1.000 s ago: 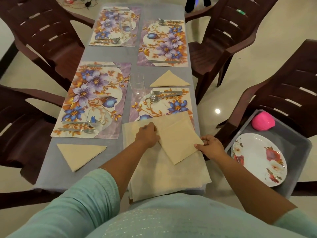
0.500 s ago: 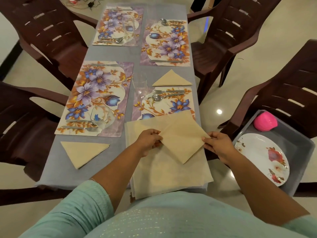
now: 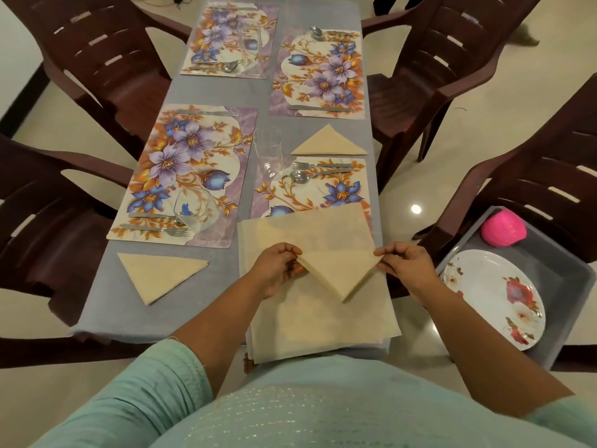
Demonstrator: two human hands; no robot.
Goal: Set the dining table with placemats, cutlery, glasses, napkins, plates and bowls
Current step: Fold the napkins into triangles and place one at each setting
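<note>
- Holding a folded triangle napkin (image 3: 339, 273) by its two upper corners, point hanging down, just above the napkin stack (image 3: 319, 324)
- left hand (image 3: 274, 270) pinching the left corner between thumb and fingertips
- right hand (image 3: 407, 266) pinching the right corner the same way
- napkin stack lies at near edge of desk (image 3: 106, 305), overlapping the nearest placemat (image 3: 313, 192) beyond it
- fork and spoon (image 3: 300, 176) on that placemat, tall glass (image 3: 268, 153) at its left corner
- finished triangle napkin (image 3: 329, 142) beyond the placemat, another (image 3: 158, 276) left of the stack
- grey tub (image 3: 562, 279) right of the stack on a chair, holding a floral plate (image 3: 494, 299) and a pink bowl (image 3: 502, 232)
</note>
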